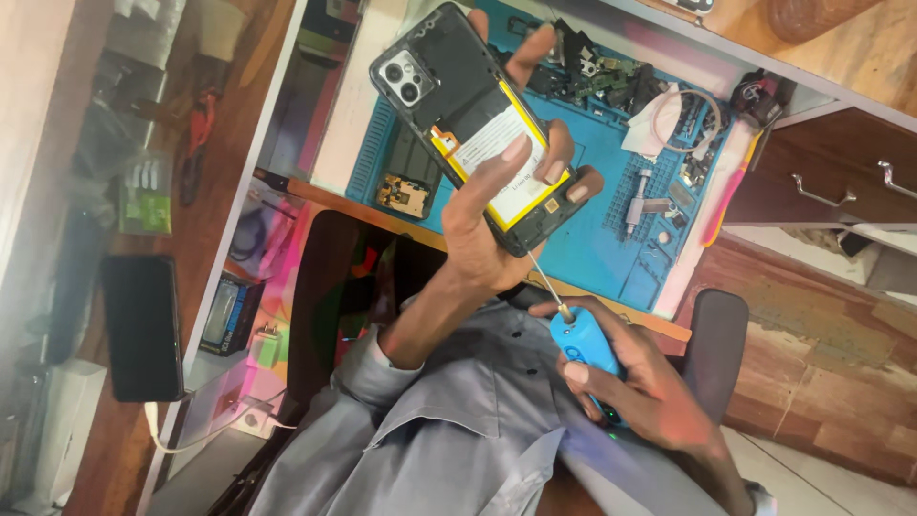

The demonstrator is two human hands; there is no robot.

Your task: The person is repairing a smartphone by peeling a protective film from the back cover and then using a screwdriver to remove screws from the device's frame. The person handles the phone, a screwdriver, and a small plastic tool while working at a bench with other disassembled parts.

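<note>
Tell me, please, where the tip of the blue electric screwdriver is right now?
In the head view, the blue electric screwdriver, held in one hand, points its thin bit at the lower corner of the opened phone that the other hand grips, right of centre.

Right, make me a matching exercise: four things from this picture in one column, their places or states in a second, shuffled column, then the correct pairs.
Things:
1. Opened phone
2. Blue electric screwdriver
3. Blue work mat
4. Small circuit board

Places or states:
A. Lies on the white bench under loose parts
B. Held up in the left hand, back cover off
C. Rests on the mat's left part
D. Gripped in the right hand, tip at the phone's lower edge

Pairs: 1-B, 2-D, 3-A, 4-C
</note>
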